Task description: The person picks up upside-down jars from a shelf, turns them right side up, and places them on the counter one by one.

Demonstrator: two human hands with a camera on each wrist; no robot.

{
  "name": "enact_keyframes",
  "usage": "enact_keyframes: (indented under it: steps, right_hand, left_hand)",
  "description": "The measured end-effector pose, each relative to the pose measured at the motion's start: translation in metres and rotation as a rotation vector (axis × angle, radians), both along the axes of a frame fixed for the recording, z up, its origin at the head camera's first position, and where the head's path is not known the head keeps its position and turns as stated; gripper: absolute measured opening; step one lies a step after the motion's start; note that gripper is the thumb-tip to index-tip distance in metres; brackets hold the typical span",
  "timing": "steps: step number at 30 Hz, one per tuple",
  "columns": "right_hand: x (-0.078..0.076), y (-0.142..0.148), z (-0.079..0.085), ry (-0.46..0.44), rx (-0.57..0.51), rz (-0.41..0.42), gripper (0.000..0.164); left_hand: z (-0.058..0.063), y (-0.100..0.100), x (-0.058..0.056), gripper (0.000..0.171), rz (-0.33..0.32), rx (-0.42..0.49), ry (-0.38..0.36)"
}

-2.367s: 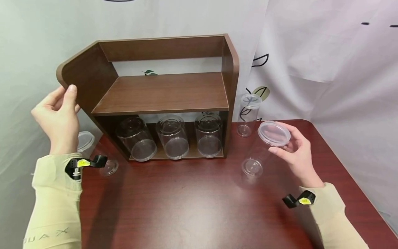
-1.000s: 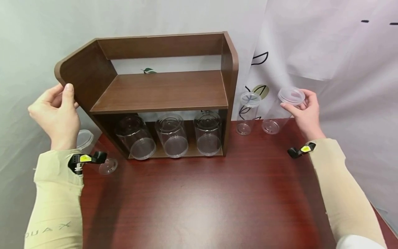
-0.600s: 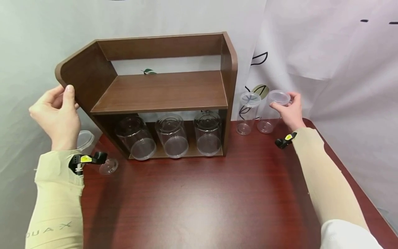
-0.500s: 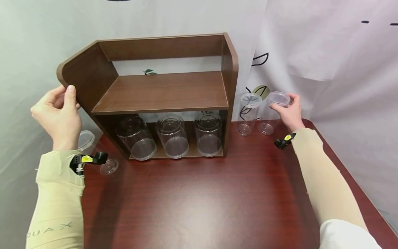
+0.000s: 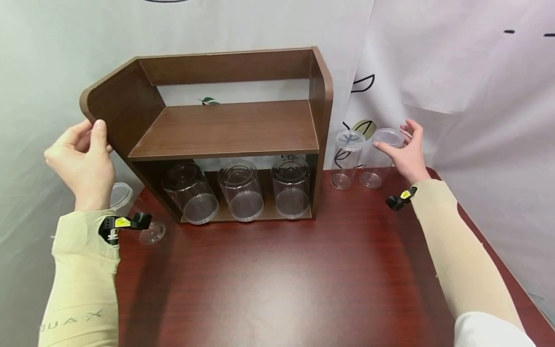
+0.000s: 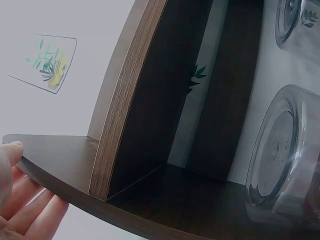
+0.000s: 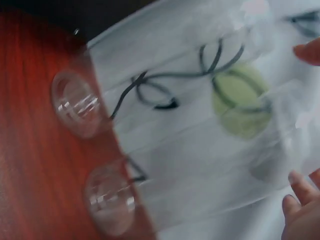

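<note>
My left hand (image 5: 82, 161) grips the front edge of the left side panel of a brown wooden shelf rack (image 5: 234, 126), thumb in front. In the left wrist view, its fingers (image 6: 47, 215) curl behind the panel. At the far right, a tall clear lidded jar (image 5: 389, 138) stands upright on the table. My right hand (image 5: 408, 153) is spread around its top, thumb at the lid's near left and fingers lifted off at the right. The right wrist view shows thumb and fingers wide apart. A similar clear jar (image 5: 350, 140) stands just left of it.
Three wide clear jars (image 5: 244, 205) stand upside down in the rack's lower compartment. Another lidded jar (image 5: 120, 194) stands left of the rack, partly behind my left wrist. The dark red table (image 5: 260, 279) ends at a pale curtain (image 5: 477, 144) behind and to the right.
My right hand has carried the jar back and set it down beside the other tall jar, then loosened its fingers from the lid. The left hand has stayed on the rack.
</note>
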State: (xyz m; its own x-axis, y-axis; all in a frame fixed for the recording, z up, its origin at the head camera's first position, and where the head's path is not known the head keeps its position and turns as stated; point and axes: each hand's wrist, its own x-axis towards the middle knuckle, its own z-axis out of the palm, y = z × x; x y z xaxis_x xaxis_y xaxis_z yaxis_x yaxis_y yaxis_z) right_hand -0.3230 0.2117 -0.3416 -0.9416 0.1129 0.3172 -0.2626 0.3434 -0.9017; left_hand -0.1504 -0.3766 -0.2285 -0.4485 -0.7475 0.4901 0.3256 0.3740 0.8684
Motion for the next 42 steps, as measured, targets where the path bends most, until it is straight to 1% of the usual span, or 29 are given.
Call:
enact_keyframes:
  steps: [3, 6, 10, 13, 16, 18, 20, 26, 30, 34, 42]
  right_hand:
    - [0.016, -0.010, 0.024, 0.111, -0.049, 0.044, 0.095]
    - [0.032, -0.020, 0.047, 0.204, -0.073, 0.061, 0.087]
    - [0.045, -0.030, 0.067, 0.291, -0.130, 0.109, 0.077]
    - [0.057, -0.039, 0.078, 0.349, -0.221, 0.186, 0.072]
    - [0.065, -0.047, 0.082, 0.389, -0.324, 0.268, 0.072]
    - [0.067, -0.052, 0.081, 0.405, -0.372, 0.309, 0.075]
    - [0.069, -0.056, 0.081, 0.419, -0.394, 0.338, 0.077]
    - [0.087, -0.072, 0.089, 0.440, -0.435, 0.398, 0.073]
    - [0.098, -0.081, 0.093, 0.427, -0.471, 0.423, 0.072]
    - [0.106, -0.088, 0.095, 0.408, -0.475, 0.425, 0.069]
    - [0.114, -0.105, 0.092, 0.349, -0.476, 0.419, 0.063]
  left_hand:
    - [0.000, 0.000, 0.000, 0.019, 0.007, -0.002, -0.002]
    - [0.001, 0.000, 0.001, 0.018, 0.013, -0.008, -0.008]
    - [0.003, 0.002, 0.003, 0.018, 0.015, -0.005, -0.018]
    - [0.005, 0.005, 0.005, 0.018, 0.014, 0.002, -0.024]
    - [0.006, 0.008, 0.006, 0.018, 0.013, 0.000, -0.026]
    - [0.005, 0.008, 0.005, 0.018, 0.014, -0.006, -0.025]
    - [0.005, 0.008, 0.005, 0.018, 0.013, -0.008, -0.024]
    - [0.005, 0.009, 0.005, 0.018, 0.008, 0.002, -0.025]
    - [0.005, 0.010, 0.006, 0.018, 0.009, 0.006, -0.028]
    - [0.005, 0.010, 0.007, 0.018, 0.012, 0.007, -0.030]
    - [0.006, 0.010, 0.007, 0.019, 0.012, 0.006, -0.027]
